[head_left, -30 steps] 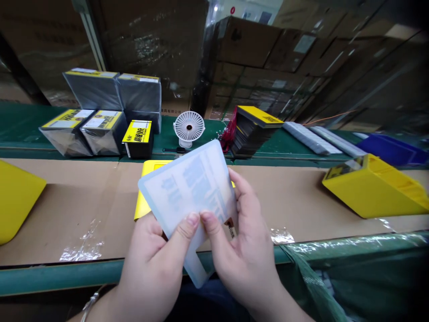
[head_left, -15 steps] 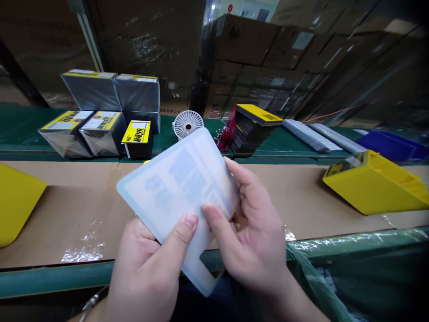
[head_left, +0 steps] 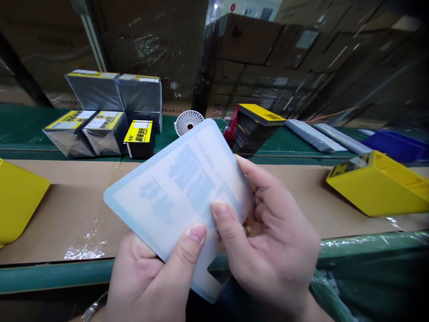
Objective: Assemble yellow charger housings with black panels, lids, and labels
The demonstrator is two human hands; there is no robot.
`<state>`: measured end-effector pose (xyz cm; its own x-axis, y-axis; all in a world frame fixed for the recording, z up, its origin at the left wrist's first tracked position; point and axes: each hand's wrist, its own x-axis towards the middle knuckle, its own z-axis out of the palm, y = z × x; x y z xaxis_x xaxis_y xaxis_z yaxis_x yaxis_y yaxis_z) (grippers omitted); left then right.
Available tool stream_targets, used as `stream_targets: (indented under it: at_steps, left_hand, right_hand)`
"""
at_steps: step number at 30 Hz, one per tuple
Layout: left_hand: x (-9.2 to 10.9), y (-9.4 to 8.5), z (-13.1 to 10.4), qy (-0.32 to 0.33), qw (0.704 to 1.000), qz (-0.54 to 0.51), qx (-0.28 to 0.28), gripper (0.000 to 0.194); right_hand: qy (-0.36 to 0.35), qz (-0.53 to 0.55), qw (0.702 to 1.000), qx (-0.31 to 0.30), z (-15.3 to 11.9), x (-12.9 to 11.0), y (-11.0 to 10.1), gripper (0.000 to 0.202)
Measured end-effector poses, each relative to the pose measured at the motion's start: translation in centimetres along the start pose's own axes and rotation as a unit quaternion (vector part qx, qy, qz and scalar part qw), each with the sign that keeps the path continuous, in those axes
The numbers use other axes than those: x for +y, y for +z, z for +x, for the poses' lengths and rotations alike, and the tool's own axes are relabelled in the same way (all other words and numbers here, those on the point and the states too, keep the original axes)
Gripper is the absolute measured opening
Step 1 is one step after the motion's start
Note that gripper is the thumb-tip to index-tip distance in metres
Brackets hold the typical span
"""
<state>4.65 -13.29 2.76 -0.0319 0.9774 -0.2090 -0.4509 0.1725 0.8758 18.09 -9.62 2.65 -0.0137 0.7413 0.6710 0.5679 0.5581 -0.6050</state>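
Between both hands is a pale blue-white flat sheet (head_left: 164, 192) with rounded corners, faint blue lettering showing and a notch cut at its lower end. My left hand (head_left: 157, 277) grips its lower left edge, thumb on the face and fingers behind. With its thumb on the face and forefinger along the right edge, my right hand (head_left: 271, 237) holds the other side. A small gold-coloured bit shows by the right palm; I cannot make out what it is. The sheet is tilted, its notched end towards me.
A yellow bin (head_left: 378, 188) stands at right, another yellow bin (head_left: 20, 201) at left, on a cardboard-covered bench (head_left: 90, 188). Behind are wrapped card stacks (head_left: 103, 129), a small fan (head_left: 188, 123), a black-yellow card stack (head_left: 258, 129) with red cords, and a blue bin (head_left: 395, 145).
The sheet has come a little closer to the camera and its upper left corner has shifted left. My right hand has moved to the right, still holding the sheet.
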Motion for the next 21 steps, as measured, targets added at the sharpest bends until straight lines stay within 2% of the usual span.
stream_targets:
  at_steps: [3, 5, 9, 11, 14, 17, 21]
  left_hand:
    - [0.3, -0.1, 0.2, 0.021, 1.000, 0.020, 0.012, 0.020]
    - [0.4, 0.1, 0.2, 0.039, 0.998, 0.045, 0.037, 0.017]
    - [0.1, 0.7, 0.1, 0.052, 0.992, 0.079, 0.088, 0.017]
    - [0.1, 0.7, 0.0, 0.050, 0.992, 0.076, 0.089, 0.018]
    - [0.2, 0.6, 0.1, 0.040, 0.995, 0.063, 0.066, 0.017]
    - [0.6, 0.7, 0.1, 0.037, 0.993, 0.063, 0.087, 0.020]
    - [0.7, 1.0, -0.2, 0.025, 0.990, 0.078, 0.116, 0.023]
  right_hand:
    - [0.014, 0.009, 0.999, -0.031, -0.3, -0.3, -0.2, 0.068]
    - [0.018, 0.007, 1.000, -0.017, -0.5, -0.4, -0.2, 0.072]
    - [0.021, 0.012, 0.999, 0.026, -0.1, 0.1, 0.1, 0.054]
    - [0.022, 0.019, 0.999, 0.017, 0.2, 0.3, 0.1, 0.048]
    - [0.023, 0.027, 0.999, -0.007, 0.1, 0.1, -0.1, 0.059]
    - [0.022, 0.022, 0.999, -0.018, -0.2, -0.4, -0.4, 0.072]
    - [0.026, 0.014, 1.000, -0.006, -0.3, -0.5, -0.3, 0.064]
